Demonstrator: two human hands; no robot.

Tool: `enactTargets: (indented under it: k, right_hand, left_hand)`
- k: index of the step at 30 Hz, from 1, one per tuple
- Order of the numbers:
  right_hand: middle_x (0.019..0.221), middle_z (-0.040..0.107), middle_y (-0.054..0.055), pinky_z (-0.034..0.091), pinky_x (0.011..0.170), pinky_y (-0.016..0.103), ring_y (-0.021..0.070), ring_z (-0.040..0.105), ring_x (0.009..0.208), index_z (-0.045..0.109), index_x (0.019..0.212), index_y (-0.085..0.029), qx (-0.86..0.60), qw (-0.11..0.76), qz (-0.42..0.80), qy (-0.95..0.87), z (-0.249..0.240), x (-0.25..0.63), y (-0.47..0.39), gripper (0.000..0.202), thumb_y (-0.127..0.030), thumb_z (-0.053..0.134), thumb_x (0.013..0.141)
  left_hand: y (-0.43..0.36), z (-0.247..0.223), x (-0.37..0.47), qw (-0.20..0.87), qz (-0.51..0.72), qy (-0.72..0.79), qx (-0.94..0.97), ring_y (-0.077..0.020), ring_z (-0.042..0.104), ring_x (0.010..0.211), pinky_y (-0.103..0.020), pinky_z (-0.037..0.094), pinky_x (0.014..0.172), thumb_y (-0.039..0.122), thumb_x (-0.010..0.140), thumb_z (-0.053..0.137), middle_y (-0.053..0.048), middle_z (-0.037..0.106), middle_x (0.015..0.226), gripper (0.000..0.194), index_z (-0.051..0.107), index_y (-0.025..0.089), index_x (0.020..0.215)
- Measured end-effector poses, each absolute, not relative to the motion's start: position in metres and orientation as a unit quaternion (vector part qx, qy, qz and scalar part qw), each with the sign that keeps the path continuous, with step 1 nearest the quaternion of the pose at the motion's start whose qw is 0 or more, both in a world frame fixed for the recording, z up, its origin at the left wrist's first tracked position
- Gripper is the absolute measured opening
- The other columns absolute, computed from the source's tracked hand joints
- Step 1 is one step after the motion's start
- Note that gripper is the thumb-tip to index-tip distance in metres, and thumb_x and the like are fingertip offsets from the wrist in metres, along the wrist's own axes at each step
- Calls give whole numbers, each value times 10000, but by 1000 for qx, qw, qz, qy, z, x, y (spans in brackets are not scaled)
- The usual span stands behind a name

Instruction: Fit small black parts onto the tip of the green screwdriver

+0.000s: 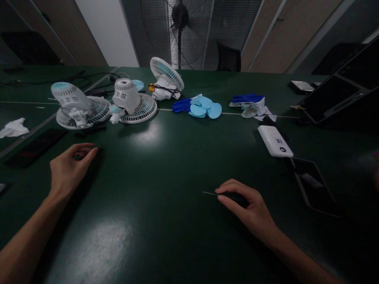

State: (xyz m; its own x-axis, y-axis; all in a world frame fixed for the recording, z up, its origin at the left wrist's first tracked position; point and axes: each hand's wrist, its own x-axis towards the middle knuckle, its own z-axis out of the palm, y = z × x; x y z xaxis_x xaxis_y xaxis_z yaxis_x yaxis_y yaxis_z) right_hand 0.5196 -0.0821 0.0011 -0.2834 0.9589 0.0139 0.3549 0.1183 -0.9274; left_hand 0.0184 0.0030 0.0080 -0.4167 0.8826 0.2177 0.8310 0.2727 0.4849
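My right hand is closed around a small screwdriver, whose thin shaft points left over the green table. On the left, my left hand rests with curled fingers, thumb and fingertips close together at a small dark thing too unclear to name. Beyond it lie two white fans, one at the far left and one beside it, both with their grilles down. A third fan stands farther back. Light blue fan blades lie on a blue glove.
At the right are a white power bank, a dark phone-like device and more gloves. A black case stands behind them. A dark flat object and white cloth lie at the left.
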Motion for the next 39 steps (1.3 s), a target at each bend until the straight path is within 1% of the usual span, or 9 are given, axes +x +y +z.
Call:
enactTargets:
  k: [3,7,11,19,26,31,33,36,39]
  right_hand:
    - [1053,720,26,541,854,335,206,693,987,755,1078,-282,-493,339,439,-670,3,520,-82,119,-309,692,980]
    - [1051,726,33,543,854,334,210,698,984,757,1076,-277,-491,341,436,-673,3,519,-83,121,-300,690,979]
    - [1038,730,36,547,853,339,214,701,976,759,1062,-272,-492,346,433,-671,4,518,-82,112,-290,697,970]
    - [1047,730,38,560,850,346,216,702,984,759,1078,-272,-495,336,442,-668,5,519,-82,127,-300,685,979]
    - [1043,735,52,563,836,359,231,705,971,763,1062,-257,-495,337,436,-671,5,518,-82,125,-307,694,971]
    - [1050,733,52,567,851,364,233,703,987,764,1074,-261,-494,333,443,-670,6,518,-82,136,-316,686,975]
    - [1059,731,50,567,854,361,231,701,999,760,1085,-264,-493,330,449,-668,5,519,-82,139,-313,682,980]
    - [1057,733,50,563,852,360,230,703,993,760,1077,-261,-494,332,445,-670,3,519,-82,128,-300,691,977]
    - [1037,735,51,559,835,354,227,706,967,763,1057,-253,-491,341,436,-673,2,518,-81,112,-282,700,969]
  left_hand:
    - [4,6,15,47,246,780,574,-189,639,874,-243,460,729,533,881,618,-32,710,1016,506,720,199,1246]
    - [6,5,11,57,234,780,578,-219,648,932,-271,472,775,572,867,605,-61,726,1113,522,749,175,1175]
    - [7,6,9,77,236,796,552,-236,658,937,-274,469,754,608,825,646,-41,746,1049,533,761,201,1149]
    - [9,5,-4,136,238,799,536,-242,662,957,-260,453,720,667,746,707,-45,721,1124,628,736,200,1166]
    - [8,9,-4,156,226,768,579,-225,648,965,-263,479,773,659,791,691,-70,711,1146,622,689,165,1169]
    - [5,13,4,163,245,761,578,-249,654,991,-283,498,789,697,779,676,-97,716,1133,672,688,144,1161]
    - [4,13,3,153,244,765,576,-256,659,1000,-297,508,810,674,798,668,-106,723,1135,648,700,139,1162]
    - [4,11,5,116,240,770,580,-241,670,991,-320,521,870,587,852,655,-87,730,1141,530,717,162,1164]
    - [2,9,27,100,241,722,641,-229,677,1005,-333,518,929,514,898,647,-73,722,1165,421,736,184,1142]
